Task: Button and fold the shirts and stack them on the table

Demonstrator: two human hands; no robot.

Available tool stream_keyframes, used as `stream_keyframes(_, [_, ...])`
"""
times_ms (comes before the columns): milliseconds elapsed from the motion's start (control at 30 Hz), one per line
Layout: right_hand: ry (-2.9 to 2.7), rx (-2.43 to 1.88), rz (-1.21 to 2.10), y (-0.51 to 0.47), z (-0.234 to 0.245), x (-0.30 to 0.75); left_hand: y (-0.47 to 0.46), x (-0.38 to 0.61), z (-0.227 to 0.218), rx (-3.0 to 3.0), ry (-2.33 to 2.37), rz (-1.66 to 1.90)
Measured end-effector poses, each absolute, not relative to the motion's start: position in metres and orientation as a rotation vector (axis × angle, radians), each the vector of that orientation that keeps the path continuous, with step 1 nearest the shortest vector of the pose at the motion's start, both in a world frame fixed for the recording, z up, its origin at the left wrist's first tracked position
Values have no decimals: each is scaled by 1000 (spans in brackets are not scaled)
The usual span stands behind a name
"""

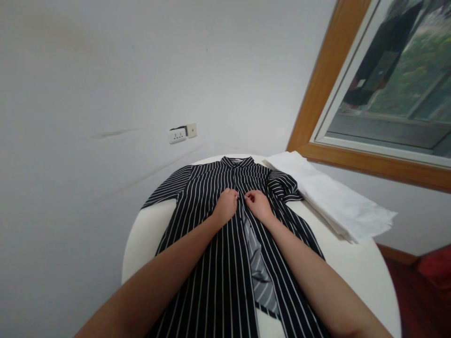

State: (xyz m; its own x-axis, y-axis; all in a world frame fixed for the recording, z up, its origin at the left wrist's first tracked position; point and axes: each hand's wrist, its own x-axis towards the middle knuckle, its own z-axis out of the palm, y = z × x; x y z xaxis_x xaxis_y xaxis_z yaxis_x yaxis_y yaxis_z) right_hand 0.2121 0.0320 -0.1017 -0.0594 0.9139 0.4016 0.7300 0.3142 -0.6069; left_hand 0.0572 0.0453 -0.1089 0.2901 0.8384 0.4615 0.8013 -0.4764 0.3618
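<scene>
A black shirt with thin white stripes (207, 263) lies front up on a round white table (148, 230), collar toward the wall. Below the chest its front hangs apart and shows the grey inside. My left hand (226, 205) is closed, pinching the left edge of the shirt's front opening at chest height. My right hand (257, 204) is closed on the right edge, a few centimetres from the left hand. Both forearms rest on the shirt.
A stack of folded white cloth (327, 197) lies on the table's right side, by a wood-framed window (327, 70). A wall socket (181, 134) sits on the white wall behind the table. Dark red floor shows at the lower right.
</scene>
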Motion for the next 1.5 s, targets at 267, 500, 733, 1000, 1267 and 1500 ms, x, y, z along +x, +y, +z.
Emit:
stream_keyframes(267, [-1884,-1498,318,34,-97,212,49,55,-110,2459,1523,949])
stream_keyframes(500, [-1881,-1460,338,36,-96,217,46,55,-110,2402,1486,995])
stream_keyframes(733, [-1583,-1353,765,37,-91,213,46,57,-108,2394,1511,974])
stream_keyframes(1000, [-1405,-1263,1049,32,-100,206,43,55,-106,2426,1596,927])
stream_keyframes(1267, [-1424,-1215,1037,35,-105,205,45,54,-106,2418,1577,924])
stream_keyframes(1500, [-1447,-1214,1023,34,-105,205,47,52,-105,2405,1576,947])
